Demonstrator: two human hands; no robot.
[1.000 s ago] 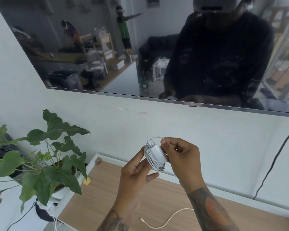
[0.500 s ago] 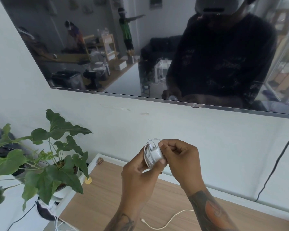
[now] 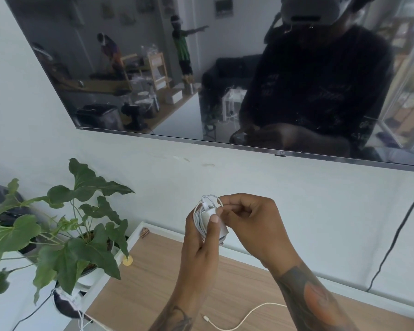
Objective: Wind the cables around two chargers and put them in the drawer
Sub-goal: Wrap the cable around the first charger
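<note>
The white charger (image 3: 209,217) is up in the air above the wooden table (image 3: 153,283), between both hands. Its white cable (image 3: 197,220) is wound round it in many loops, with one small loop sticking up at the top. The charger looks small, hard and light, with smooth sides that could slip. The cable looks thin and bendy, so the loops may spring loose if nobody holds them down. A good place to hold it is across the flat sides, with a thumb pressing on the loops. The left hand (image 3: 198,242) does just that: its fingers curl round the back of the charger and its thumb presses on the front. The arm comes up from below the charger, with the palm turned toward the person. The right hand (image 3: 249,223) is just beside the charger, on its right side. Its fingers are curled in close, and the fingertips (image 3: 221,212) pinch the cable near the top loop, perhaps to tuck the end in. A second white cable (image 3: 246,316) lies loose on the table below the charger, so more winding seems to be left to do. No drawer can be seen. A leafy green plant (image 3: 65,235) stands well to the left of the charger, and a big dark TV (image 3: 153,68) hangs on the wall above it.
</note>
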